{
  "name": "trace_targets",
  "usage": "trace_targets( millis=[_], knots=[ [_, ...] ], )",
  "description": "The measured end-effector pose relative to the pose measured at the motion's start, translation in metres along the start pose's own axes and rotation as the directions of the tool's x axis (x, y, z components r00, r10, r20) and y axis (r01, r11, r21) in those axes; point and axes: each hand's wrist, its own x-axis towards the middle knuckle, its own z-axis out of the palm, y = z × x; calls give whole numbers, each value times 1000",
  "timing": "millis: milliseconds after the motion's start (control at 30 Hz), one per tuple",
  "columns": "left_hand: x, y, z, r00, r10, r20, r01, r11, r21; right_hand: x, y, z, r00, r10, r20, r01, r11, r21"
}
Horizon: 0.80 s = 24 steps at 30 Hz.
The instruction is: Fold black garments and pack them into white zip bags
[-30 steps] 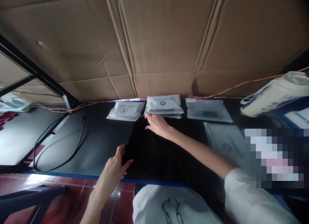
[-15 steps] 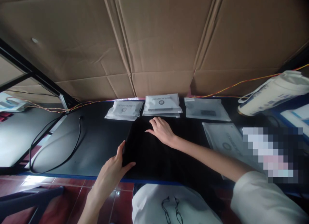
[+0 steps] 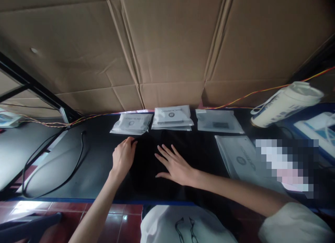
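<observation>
A dark black cloth item [image 3: 148,155] lies on the black tabletop in front of me; its outline blends into the surface. My left hand [image 3: 122,157] is closed on the cloth's upper left edge, thumb against curled fingers. Flat on the middle of the cloth, my right hand [image 3: 179,168] has its fingers spread and grips nothing. Just beyond the cloth lie a small frosted zip bag [image 3: 131,123], a thicker printed zip bag [image 3: 171,117] and a translucent zip bag [image 3: 217,120] with a dark patch. Another printed zip bag [image 3: 237,155] lies beyond my right forearm.
Brown cardboard [image 3: 167,44] stands along the back. A black cable [image 3: 81,148] curves over the tabletop's left part. At right are a pale cylindrical bottle [image 3: 288,105], leaning, and a pixelated patch [image 3: 288,166]. Yellow and red wires [image 3: 243,98] run along the back.
My left hand has moved up from the cloth's lower left side and closed on its upper left edge. My right hand has slid nearer to me, fingers now spread.
</observation>
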Motion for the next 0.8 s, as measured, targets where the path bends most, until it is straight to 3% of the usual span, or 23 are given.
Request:
trace_targets(
  millis=[267,433,533,600,667,733,800],
  knots=[
    [-9,-3,5,998,54,36,-55,998,25,3,3,-5,999,-35,5,35,999,-8],
    [-3,-8,3,995,95,4,-95,995,-16,2,8,-3,997,-73,10,73,997,-19],
    [-8,-7,2,984,177,-20,-177,984,-32,-3,10,-9,996,-86,-7,86,996,-17],
    [-19,-5,0,955,275,-110,-281,959,-35,-13,10,-18,997,-72,-27,72,997,-8],
    [-36,-2,-4,900,396,-181,-410,911,-45,-30,9,-29,999,-35,-31,35,999,13],
    [-56,0,-8,834,535,-137,-547,834,-74,-57,8,-39,1000,19,-17,-18,999,44],
    [-74,-1,-8,746,666,-6,-663,740,-112,-90,7,-46,997,78,6,-79,994,73]
  ],
)
